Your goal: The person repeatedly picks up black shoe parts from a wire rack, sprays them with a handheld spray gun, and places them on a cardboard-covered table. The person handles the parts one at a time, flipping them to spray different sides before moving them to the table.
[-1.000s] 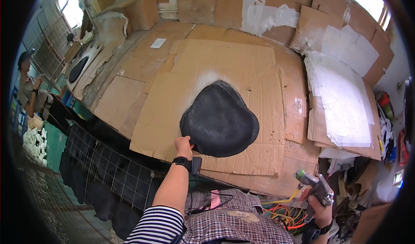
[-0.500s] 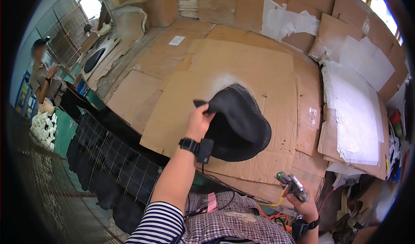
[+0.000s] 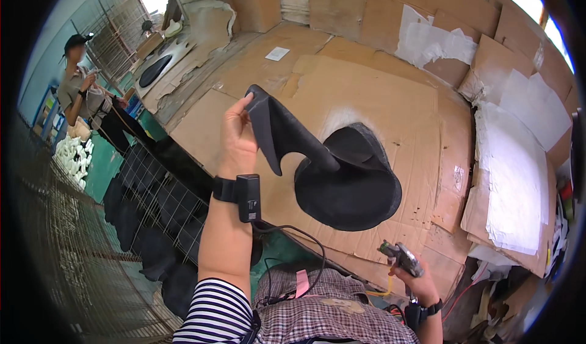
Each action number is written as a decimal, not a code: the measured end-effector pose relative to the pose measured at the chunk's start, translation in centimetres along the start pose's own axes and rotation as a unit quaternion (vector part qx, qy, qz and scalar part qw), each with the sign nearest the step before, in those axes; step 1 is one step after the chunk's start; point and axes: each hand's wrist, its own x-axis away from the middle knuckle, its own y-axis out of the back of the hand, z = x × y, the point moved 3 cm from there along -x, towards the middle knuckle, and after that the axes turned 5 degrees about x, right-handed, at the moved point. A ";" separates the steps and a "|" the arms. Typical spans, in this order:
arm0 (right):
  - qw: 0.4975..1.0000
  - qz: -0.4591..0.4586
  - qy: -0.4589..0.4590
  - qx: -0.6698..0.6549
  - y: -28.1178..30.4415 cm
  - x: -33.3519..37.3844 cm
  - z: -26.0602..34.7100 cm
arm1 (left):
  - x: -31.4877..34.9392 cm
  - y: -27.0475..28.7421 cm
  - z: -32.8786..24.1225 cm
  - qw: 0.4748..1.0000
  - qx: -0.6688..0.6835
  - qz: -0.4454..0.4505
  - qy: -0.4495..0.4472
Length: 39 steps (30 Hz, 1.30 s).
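Note:
My left hand (image 3: 237, 138) pinches the edge of a thin, flexible black sheet piece (image 3: 288, 126) with a rounded outline. The held part is raised and folded over, its curled flap hanging beside my fingers. Rounded black material (image 3: 349, 199) lies below on the cardboard, joined or overlapping with the raised part; I cannot tell whether it is one piece or several layers. At the lower right, apart from the black material, my right hand (image 3: 420, 284) is closed round a metal spray gun (image 3: 405, 260) with a green fitting.
Cardboard sheets (image 3: 378, 82) cover the worktable, with a whitish mark behind the black material. A wire rack (image 3: 165, 197) with dark pieces stands left. White-covered cardboard (image 3: 513, 179) is at right. Another person (image 3: 82, 94) stands far left near a black oval piece (image 3: 155, 71). A yellow hose (image 3: 386, 293) hangs near my right hand.
My left hand has moved up and left, lifting and stretching the black sheet's edge away from the cardboard. The spray gun stays low at the right. The view has shifted slightly.

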 end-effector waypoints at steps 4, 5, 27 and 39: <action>0.998 0.036 -0.001 0.052 -2.0 -7.1 -1.5 | 2.4 1.8 -1.3 0.998 -0.020 -0.063 -0.013; 0.999 0.042 -0.006 0.028 -2.7 -9.0 -1.7 | 3.2 2.6 -1.7 0.998 -0.012 -0.061 -0.024; 0.985 0.113 -0.056 0.121 -9.5 -11.6 -4.4 | 24.6 18.0 -18.4 0.863 -0.003 -0.209 -0.459; 0.932 0.262 -0.001 0.249 -17.7 -6.5 -3.6 | 42.9 51.1 4.2 0.675 0.179 -0.623 -0.352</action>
